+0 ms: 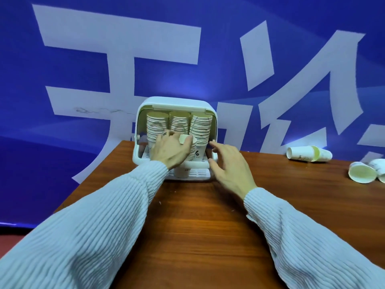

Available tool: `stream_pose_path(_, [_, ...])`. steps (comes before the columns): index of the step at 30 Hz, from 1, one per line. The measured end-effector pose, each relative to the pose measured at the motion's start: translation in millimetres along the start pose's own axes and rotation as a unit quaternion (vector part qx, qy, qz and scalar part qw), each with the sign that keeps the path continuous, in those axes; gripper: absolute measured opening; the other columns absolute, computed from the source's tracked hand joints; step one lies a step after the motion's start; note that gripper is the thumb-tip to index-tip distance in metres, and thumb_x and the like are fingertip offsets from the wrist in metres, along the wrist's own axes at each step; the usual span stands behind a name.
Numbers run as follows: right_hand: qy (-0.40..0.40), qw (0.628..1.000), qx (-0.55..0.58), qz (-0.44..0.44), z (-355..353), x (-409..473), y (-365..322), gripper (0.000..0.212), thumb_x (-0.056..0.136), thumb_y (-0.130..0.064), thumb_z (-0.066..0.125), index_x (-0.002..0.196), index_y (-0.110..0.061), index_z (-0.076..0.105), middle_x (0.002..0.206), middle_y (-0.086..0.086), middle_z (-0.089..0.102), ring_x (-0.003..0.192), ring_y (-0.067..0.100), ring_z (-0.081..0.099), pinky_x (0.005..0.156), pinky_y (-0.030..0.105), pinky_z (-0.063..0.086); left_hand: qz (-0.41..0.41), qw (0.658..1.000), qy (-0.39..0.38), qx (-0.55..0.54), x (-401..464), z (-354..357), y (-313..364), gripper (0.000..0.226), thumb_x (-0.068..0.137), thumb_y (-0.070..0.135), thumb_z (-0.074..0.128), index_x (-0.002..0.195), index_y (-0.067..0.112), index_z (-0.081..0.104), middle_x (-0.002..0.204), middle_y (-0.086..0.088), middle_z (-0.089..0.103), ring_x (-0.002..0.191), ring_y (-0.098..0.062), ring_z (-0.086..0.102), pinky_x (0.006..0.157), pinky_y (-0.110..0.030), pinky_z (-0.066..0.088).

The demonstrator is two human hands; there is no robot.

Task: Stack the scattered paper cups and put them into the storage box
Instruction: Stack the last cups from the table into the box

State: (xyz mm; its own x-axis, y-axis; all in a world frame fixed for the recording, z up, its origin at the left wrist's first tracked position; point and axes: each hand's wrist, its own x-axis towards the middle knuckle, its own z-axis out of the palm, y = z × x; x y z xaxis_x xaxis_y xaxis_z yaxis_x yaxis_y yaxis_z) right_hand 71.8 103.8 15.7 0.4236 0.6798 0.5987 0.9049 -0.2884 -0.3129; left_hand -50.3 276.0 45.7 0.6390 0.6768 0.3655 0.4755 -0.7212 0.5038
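Brown wooden tabletop (208, 215), lower centre | one white plastic storage box (177, 103), centre, open, three upright paper-cup stacks (179, 124) inside | about four loose white paper cups (308, 154) lying far right | left hand (169, 150) grips short cup stack (190, 151) at box front | right hand (227, 163) spread, holding nothing.

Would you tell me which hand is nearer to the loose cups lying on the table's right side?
Right. The right hand hovers by the storage box, left of the loose cups; the left hand is farther left.
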Motion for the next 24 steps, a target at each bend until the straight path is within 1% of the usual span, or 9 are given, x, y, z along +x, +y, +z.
stream_pose_path(1, [0.002,1.000,0.005,0.007,-3,-4,5,0.051,0.102,-0.037,0.058,0.152,-0.028,0.048,0.136,-0.005,0.063,0.128,0.013,0.052,0.110,0.035,0.043,0.003,1.000,0.001,0.016,-4,3,-2,0.069,0.096,0.064,0.026,0.139,0.019,0.056,0.143,-0.013,0.052,0.129,-0.038,0.044,0.106,-0.053,0.038])
stream_pose_path(3, [0.005,1.000,0.012,0.022,-8,-10,14,0.050,0.102,-0.036,0.058,0.151,-0.029,0.048,0.137,-0.006,0.062,0.129,0.013,0.052,0.111,0.036,0.044,0.000,1.000,0.004,0.031,-7,6,-3,0.062,0.101,0.056,0.028,0.146,0.019,0.050,0.152,-0.011,0.048,0.138,-0.037,0.037,0.110,-0.054,0.033])
stream_pose_path(5, [0.007,0.999,0.016,0.041,-14,-17,24,0.049,0.102,-0.037,0.058,0.150,-0.030,0.048,0.138,-0.007,0.061,0.130,0.012,0.052,0.111,0.036,0.044,-0.001,0.998,0.011,0.055,-6,6,4,0.062,0.100,0.056,0.030,0.148,0.022,0.048,0.163,-0.008,0.035,0.150,-0.033,0.022,0.117,-0.056,0.022])
stream_pose_path(7, [0.004,0.998,0.023,0.062,-21,-23,35,0.049,0.103,-0.037,0.058,0.151,-0.031,0.047,0.139,-0.008,0.061,0.130,0.010,0.052,0.110,0.035,0.044,0.025,0.995,0.061,0.072,-8,10,15,0.060,0.098,0.055,0.040,0.149,0.024,0.048,0.166,-0.007,0.028,0.156,-0.030,0.008,0.122,-0.057,0.012])
stream_pose_path(9, [0.009,0.996,0.033,0.083,-29,-30,49,0.049,0.103,-0.038,0.058,0.151,-0.032,0.047,0.139,-0.008,0.060,0.130,0.010,0.052,0.110,0.036,0.046,0.093,0.983,0.136,0.076,-20,20,34,0.055,0.095,0.049,0.050,0.144,0.023,0.052,0.159,-0.009,0.039,0.154,-0.030,0.012,0.121,-0.055,0.017])
stream_pose_path(11, [0.017,0.993,0.038,0.106,-39,-39,64,0.049,0.103,-0.038,0.058,0.150,-0.032,0.047,0.138,-0.008,0.060,0.130,0.010,0.052,0.109,0.037,0.047,0.170,0.970,0.159,0.067,-36,41,58,0.051,0.092,0.044,0.054,0.139,0.023,0.055,0.151,-0.007,0.047,0.151,-0.028,0.020,0.119,-0.053,0.025])
stream_pose_path(15, [0.040,0.988,0.039,0.146,-64,-59,96,0.047,0.102,-0.036,0.058,0.148,-0.032,0.049,0.131,-0.009,0.062,0.126,0.011,0.052,0.102,0.032,0.045,0.233,0.968,0.090,0.014,-57,89,110,0.051,0.092,0.044,0.056,0.139,0.023,0.054,0.150,-0.005,0.047,0.150,-0.026,0.023,0.119,-0.051,0.026])
stream_pose_path(18, [0.056,0.984,0.022,0.167,-85,-76,121,0.047,0.101,-0.035,0.059,0.146,-0.031,0.051,0.127,-0.009,0.063,0.124,0.013,0.053,0.102,0.036,0.047,0.243,0.968,0.047,-0.030,-66,117,145,0.051,0.094,0.043,0.057,0.140,0.024,0.053,0.152,-0.003,0.046,0.149,-0.023,0.023,0.119,-0.049,0.028])
stream_pose_path(24, [0.075,0.972,-0.008,0.222,-127,-110,172,0.046,0.101,-0.035,0.059,0.146,-0.030,0.052,0.124,-0.011,0.063,0.121,0.012,0.053,0.097,0.033,0.046,0.258,0.963,-0.014,-0.080,-76,163,206,0.047,0.098,0.042,0.055,0.141,0.025,0.055,0.152,0.002,0.045,0.150,-0.019,0.021,0.120,-0.042,0.025])
